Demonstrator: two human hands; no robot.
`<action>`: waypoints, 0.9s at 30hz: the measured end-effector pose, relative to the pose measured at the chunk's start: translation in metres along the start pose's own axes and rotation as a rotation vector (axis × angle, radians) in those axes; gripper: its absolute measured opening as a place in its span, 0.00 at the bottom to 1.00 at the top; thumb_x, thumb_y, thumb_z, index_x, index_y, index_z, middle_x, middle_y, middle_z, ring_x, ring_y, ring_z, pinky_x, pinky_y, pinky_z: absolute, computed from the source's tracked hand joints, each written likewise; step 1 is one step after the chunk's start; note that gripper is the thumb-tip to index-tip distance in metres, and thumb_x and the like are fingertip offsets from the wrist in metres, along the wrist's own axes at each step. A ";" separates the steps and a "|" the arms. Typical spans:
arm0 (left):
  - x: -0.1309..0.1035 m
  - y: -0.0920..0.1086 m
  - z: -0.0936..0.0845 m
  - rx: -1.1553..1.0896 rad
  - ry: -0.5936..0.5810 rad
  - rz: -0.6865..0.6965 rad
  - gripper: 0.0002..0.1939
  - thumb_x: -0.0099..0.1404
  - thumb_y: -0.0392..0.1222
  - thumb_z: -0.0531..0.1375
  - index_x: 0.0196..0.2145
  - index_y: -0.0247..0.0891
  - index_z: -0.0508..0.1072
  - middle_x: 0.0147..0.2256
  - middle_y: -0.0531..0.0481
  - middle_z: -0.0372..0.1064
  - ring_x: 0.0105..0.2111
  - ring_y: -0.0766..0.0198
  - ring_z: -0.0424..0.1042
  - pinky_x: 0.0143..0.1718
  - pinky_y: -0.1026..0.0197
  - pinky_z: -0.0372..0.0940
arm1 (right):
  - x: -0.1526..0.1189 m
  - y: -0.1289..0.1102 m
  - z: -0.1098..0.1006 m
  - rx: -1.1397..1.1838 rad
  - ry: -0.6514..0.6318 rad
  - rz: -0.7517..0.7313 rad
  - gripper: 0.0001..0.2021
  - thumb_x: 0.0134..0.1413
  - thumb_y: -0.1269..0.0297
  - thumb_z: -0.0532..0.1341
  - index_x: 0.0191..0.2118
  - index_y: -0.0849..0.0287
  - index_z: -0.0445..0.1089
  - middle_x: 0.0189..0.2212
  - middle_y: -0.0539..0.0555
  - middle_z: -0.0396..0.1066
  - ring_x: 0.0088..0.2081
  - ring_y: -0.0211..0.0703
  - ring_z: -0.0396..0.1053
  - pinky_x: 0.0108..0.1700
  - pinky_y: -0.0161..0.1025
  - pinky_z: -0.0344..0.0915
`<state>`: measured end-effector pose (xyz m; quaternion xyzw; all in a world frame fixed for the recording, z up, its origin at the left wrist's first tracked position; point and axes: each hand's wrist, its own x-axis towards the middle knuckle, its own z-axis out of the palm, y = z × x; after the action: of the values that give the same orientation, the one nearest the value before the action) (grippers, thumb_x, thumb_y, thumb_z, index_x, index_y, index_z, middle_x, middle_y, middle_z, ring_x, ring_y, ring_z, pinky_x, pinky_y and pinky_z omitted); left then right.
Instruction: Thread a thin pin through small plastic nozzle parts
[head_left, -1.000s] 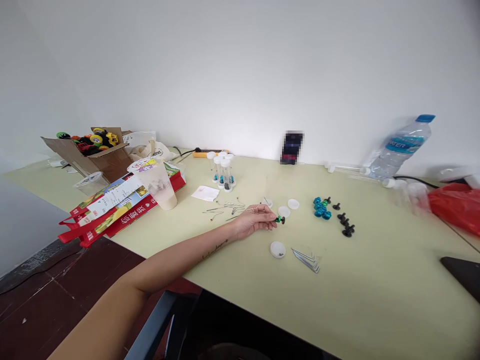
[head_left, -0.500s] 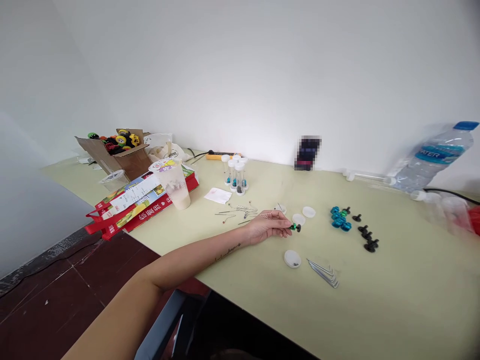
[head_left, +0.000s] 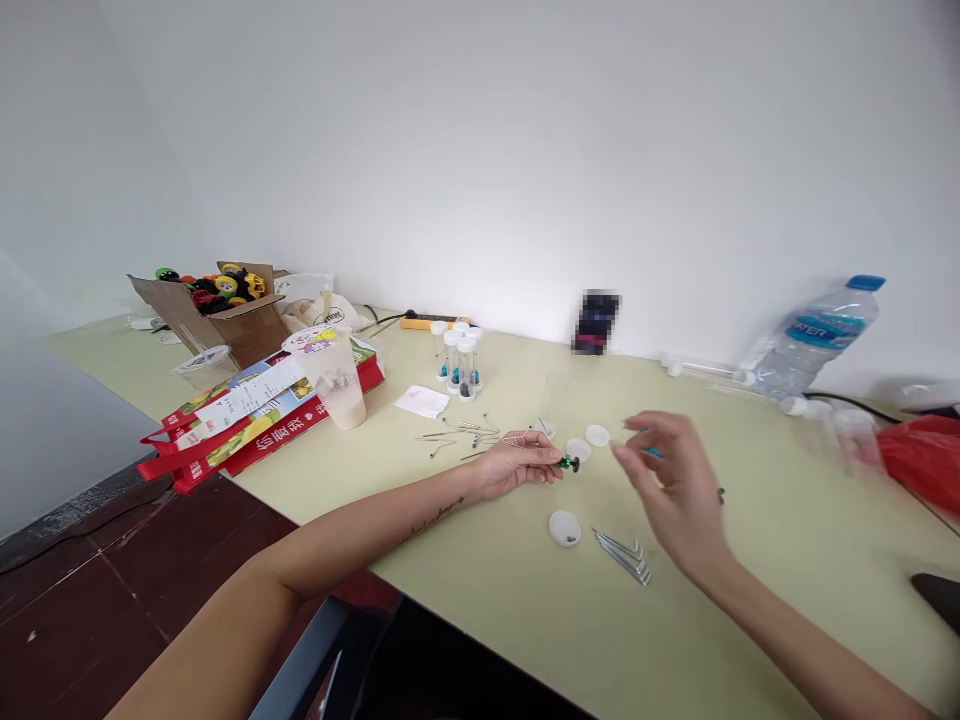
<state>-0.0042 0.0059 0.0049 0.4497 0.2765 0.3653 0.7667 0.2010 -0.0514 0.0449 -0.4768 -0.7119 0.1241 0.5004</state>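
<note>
Broadly, above the pale table (head_left: 795, 530), the blurred right hand (head_left: 679, 490) hangs on the right, thumb and fingers parted, while the left hand (head_left: 517, 466), to its left beyond bent metal keys (head_left: 628, 562) and a white cap (head_left: 562, 526), pinches a green-and-black knob (head_left: 574, 464) in its fingertips.

One head-worn view, forward and down over the table (head_left: 795, 500) toward the wall (head_left: 480, 150)
</note>
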 end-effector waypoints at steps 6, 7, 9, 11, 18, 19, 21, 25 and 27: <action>0.002 -0.002 -0.004 0.000 -0.008 0.007 0.20 0.47 0.45 0.67 0.32 0.31 0.66 0.28 0.47 0.70 0.28 0.71 0.69 0.34 0.68 0.61 | 0.007 0.056 0.026 -0.075 -0.383 0.132 0.25 0.62 0.48 0.42 0.48 0.61 0.64 0.32 0.55 0.64 0.31 0.30 0.61 0.35 0.29 0.60; 0.003 -0.003 -0.005 0.006 -0.010 0.007 0.19 0.47 0.45 0.67 0.32 0.31 0.67 0.28 0.47 0.70 0.28 0.71 0.69 0.34 0.68 0.61 | 0.007 0.057 0.026 -0.051 -0.432 0.160 0.26 0.62 0.47 0.40 0.46 0.62 0.65 0.31 0.54 0.64 0.31 0.30 0.61 0.35 0.29 0.60; 0.003 -0.003 -0.005 0.027 -0.028 0.001 0.19 0.48 0.45 0.67 0.32 0.31 0.67 0.29 0.47 0.70 0.29 0.71 0.69 0.35 0.68 0.61 | 0.006 0.054 0.024 -0.013 -0.511 0.175 0.28 0.62 0.47 0.38 0.42 0.63 0.66 0.31 0.54 0.65 0.30 0.29 0.61 0.35 0.29 0.59; 0.002 -0.003 -0.005 0.053 -0.049 -0.003 0.19 0.48 0.45 0.67 0.32 0.30 0.67 0.29 0.47 0.70 0.29 0.71 0.69 0.35 0.67 0.61 | 0.006 0.048 0.024 -0.018 -0.562 0.158 0.28 0.62 0.47 0.39 0.36 0.64 0.66 0.30 0.53 0.65 0.29 0.28 0.60 0.35 0.28 0.57; -0.002 0.000 -0.001 0.118 -0.106 0.013 0.18 0.49 0.45 0.67 0.31 0.29 0.67 0.29 0.45 0.70 0.29 0.70 0.69 0.34 0.66 0.61 | 0.004 0.038 0.024 0.009 -0.586 0.174 0.23 0.60 0.46 0.45 0.41 0.63 0.63 0.27 0.52 0.63 0.28 0.28 0.58 0.31 0.27 0.56; -0.002 0.000 -0.001 0.116 -0.104 0.014 0.18 0.48 0.45 0.67 0.31 0.29 0.67 0.29 0.45 0.70 0.29 0.70 0.69 0.34 0.66 0.61 | 0.004 0.038 0.024 0.043 -0.571 0.166 0.22 0.59 0.47 0.47 0.44 0.62 0.62 0.30 0.52 0.64 0.30 0.28 0.59 0.33 0.27 0.58; -0.002 -0.001 -0.001 0.101 -0.086 0.016 0.19 0.48 0.45 0.67 0.31 0.29 0.67 0.29 0.45 0.70 0.29 0.70 0.69 0.35 0.65 0.61 | 0.002 0.039 0.026 0.084 -0.547 0.135 0.22 0.57 0.47 0.50 0.48 0.62 0.60 0.33 0.54 0.65 0.34 0.30 0.62 0.38 0.29 0.61; 0.000 -0.002 -0.003 0.083 -0.062 0.018 0.19 0.48 0.45 0.67 0.31 0.30 0.67 0.29 0.46 0.70 0.29 0.70 0.69 0.36 0.65 0.61 | -0.001 0.041 0.031 0.038 -0.526 0.080 0.22 0.56 0.48 0.52 0.47 0.61 0.61 0.33 0.54 0.65 0.35 0.32 0.62 0.38 0.30 0.61; 0.000 -0.002 -0.003 0.087 -0.072 0.018 0.18 0.49 0.45 0.67 0.31 0.30 0.67 0.29 0.46 0.70 0.29 0.70 0.69 0.35 0.65 0.61 | -0.002 0.039 0.031 0.014 -0.537 0.073 0.21 0.57 0.48 0.51 0.46 0.61 0.61 0.32 0.54 0.65 0.34 0.31 0.62 0.36 0.29 0.60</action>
<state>-0.0059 0.0068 0.0013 0.4978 0.2601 0.3433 0.7528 0.1969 -0.0232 0.0034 -0.4487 -0.8006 0.2690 0.2920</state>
